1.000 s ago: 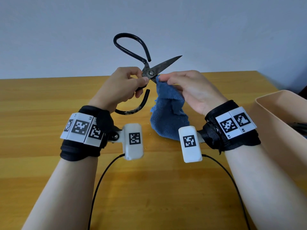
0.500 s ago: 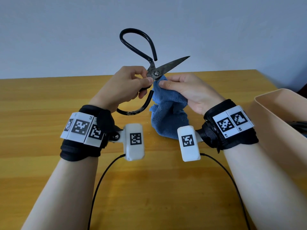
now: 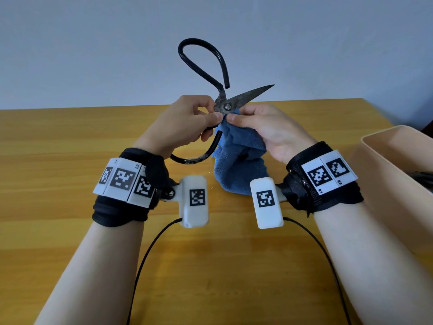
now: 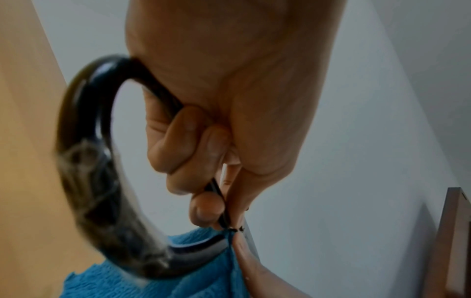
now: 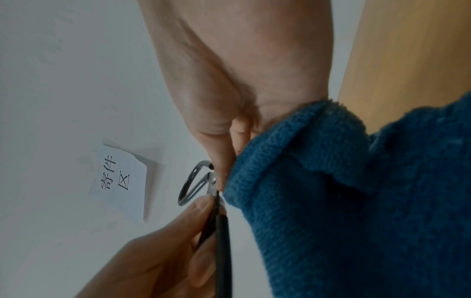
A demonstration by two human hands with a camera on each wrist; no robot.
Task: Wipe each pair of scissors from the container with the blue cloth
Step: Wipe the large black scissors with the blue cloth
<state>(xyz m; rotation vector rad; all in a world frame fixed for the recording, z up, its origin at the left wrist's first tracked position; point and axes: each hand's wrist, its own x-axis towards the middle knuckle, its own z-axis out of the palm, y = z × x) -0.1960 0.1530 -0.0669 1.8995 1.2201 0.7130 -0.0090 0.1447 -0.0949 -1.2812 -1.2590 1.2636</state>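
Note:
Black iron scissors with large loop handles are held open above the table. My left hand grips the lower handle close to the pivot; the other loop stands up against the wall. One dark blade points up to the right. The second blade is hidden inside the blue cloth, which my right hand pinches around it just right of the pivot. The cloth hangs down from that hand to the table.
A beige plastic container stands at the right table edge, with a dark handle showing inside. The wooden table runs to a pale wall. Two black cables trail toward me. A paper sign hangs on the wall.
The scissors have tilted more upright and shifted right, the upper loop rising. My right hand has slid the cloth up the lower blade to the pivot.

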